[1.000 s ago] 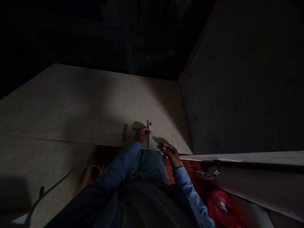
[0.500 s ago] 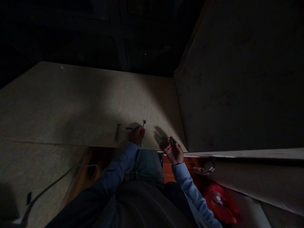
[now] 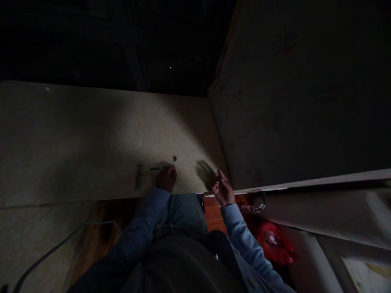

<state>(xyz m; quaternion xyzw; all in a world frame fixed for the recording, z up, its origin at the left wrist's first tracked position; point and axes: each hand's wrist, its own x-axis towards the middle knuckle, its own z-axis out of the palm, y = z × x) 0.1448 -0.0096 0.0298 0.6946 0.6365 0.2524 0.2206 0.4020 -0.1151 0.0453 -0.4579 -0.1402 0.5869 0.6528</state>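
My left hand (image 3: 166,178) rests low over the table's near edge, its fingers closed round a thin metal tool (image 3: 174,158) with a small dark head. The head sticks out beyond my fingers; most of the shaft is hidden. Off to the right, my right hand (image 3: 224,192) is raised, palm partly up, pinching a small dark object (image 3: 219,175) whose kind is too dim to make out. Left of my left hand lie a short dark bar (image 3: 154,169) and a slim metal tool (image 3: 139,177) with a wider top end.
The pale table (image 3: 100,142) runs along in front of me, in deep shadow. A tall dark panel (image 3: 290,101) rises at its right side. A cable (image 3: 51,252) curves at lower left. A red plastic bag (image 3: 276,242) lies at lower right beside a pale rolled form (image 3: 320,217).
The view has shifted, so the table and tools appear farther left. The small dark object in my right hand has turned more upright and narrow. My left hand stays at the thin tool.
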